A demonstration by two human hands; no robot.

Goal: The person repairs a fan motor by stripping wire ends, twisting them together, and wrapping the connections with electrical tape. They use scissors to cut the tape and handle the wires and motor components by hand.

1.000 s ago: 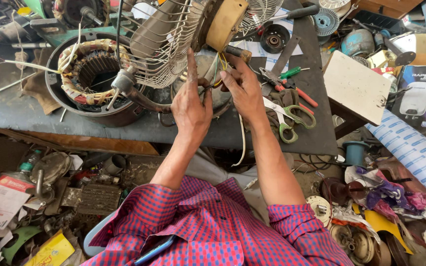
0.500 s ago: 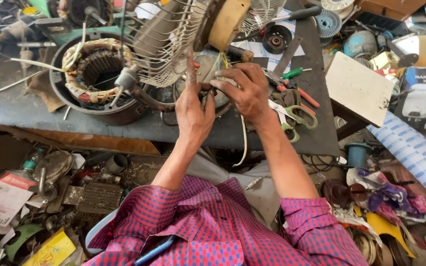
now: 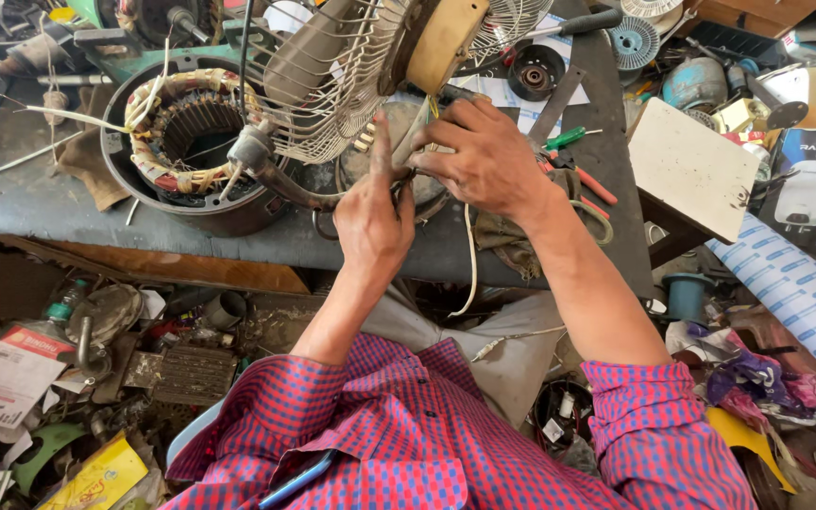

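Head view: a table fan (image 3: pixel 332 66) with its wire guard on is lying tipped on the dark table (image 3: pixel 40 203). The left hand (image 3: pixel 375 222) and the right hand (image 3: pixel 484 156) are meeting under its motor housing, both pinching thin wires (image 3: pixel 424 121) coming out of it; wiring appears unfinished, leads loose. A wound stator (image 3: pixel 186 142) is sitting just left, a green-handled screwdriver (image 3: pixel 569 139) right.

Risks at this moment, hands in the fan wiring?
1. Both hands, left hand and right hand, pinch thin wires under the wire fan guard; fingers could snag on it.
2. The white cable hangs off the bench edge; a tug might strain the wires.
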